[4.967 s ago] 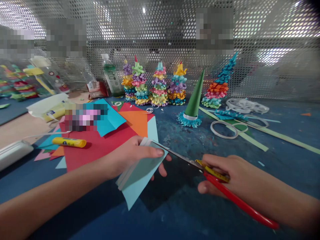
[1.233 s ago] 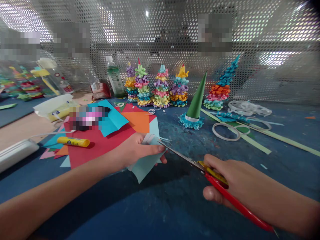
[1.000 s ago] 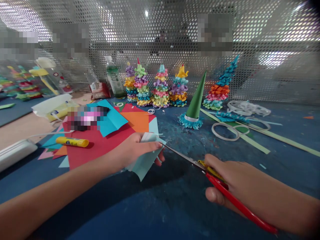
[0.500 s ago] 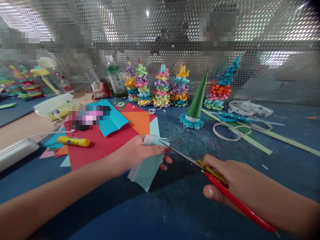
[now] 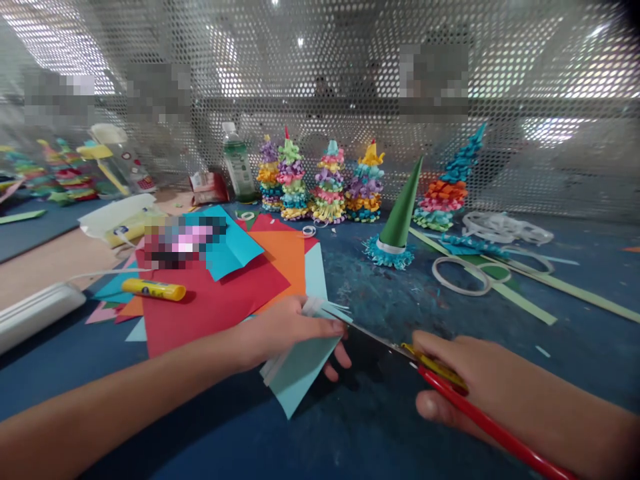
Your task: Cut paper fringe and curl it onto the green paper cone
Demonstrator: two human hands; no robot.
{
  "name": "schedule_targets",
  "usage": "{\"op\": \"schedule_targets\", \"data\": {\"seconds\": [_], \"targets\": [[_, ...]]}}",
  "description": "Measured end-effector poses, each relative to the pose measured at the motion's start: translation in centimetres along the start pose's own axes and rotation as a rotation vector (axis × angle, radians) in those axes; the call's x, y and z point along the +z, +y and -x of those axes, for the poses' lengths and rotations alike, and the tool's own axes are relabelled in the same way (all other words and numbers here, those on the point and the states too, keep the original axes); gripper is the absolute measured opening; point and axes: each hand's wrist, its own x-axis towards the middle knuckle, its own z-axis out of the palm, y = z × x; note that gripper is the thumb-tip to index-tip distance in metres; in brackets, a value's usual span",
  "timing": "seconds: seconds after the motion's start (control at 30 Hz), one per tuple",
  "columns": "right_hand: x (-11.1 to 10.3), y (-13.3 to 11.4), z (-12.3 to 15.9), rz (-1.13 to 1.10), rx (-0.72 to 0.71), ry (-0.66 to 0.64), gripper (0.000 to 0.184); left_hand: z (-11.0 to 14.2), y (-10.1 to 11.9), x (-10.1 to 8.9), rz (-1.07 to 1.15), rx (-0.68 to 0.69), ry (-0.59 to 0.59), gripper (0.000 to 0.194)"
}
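My left hand (image 5: pixel 295 333) grips a folded strip of light blue paper (image 5: pixel 303 377), with thumb on top and fingers beneath. Thin slits make a fringe along the strip's far edge, and white tape-like bands run along its left side. In my right hand (image 5: pixel 465 380) are scissors (image 5: pixel 480 407) with a red handle and a yellow part near the pivot. Their blades reach left to the fringed edge, close to my left thumb. Beyond the hands stands a green paper cone (image 5: pixel 403 210) with a blue fringe (image 5: pixel 387 252) round its base.
Red paper (image 5: pixel 210 300), orange paper (image 5: pixel 283 250) and blue paper (image 5: pixel 233 250) lie at left with a yellow glue stick (image 5: pixel 154 289). Fringed paper cones (image 5: pixel 329 183) and a bottle (image 5: pixel 239 167) stand by the perforated screen (image 5: pixel 310 73). Tape rolls (image 5: pixel 461 275) lie at right.
The whole view has shifted, so things sit lower and slightly right in the picture. More fringe strands stand apart at the paper's edge, and the scissor blades look closer together.
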Motion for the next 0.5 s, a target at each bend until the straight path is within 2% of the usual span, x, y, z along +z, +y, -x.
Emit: {"op": "schedule_targets", "data": {"seconds": [0.13, 0.27, 0.5], "targets": [[0.01, 0.13, -0.1, -0.021, -0.041, 0.047, 0.04, -0.08, -0.37, -0.02, 0.052, 0.016, -0.004, 0.037], [-0.29, -0.05, 0.02, -0.029, -0.012, 0.022, 0.041, -0.22, -0.4, -0.16, 0.093, 0.016, -0.046, 0.035], [-0.14, 0.08, -0.01, -0.016, -0.009, 0.072, 0.045, -0.61, -0.92, -0.64, 0.056, 0.056, -0.046, 0.034]]}}
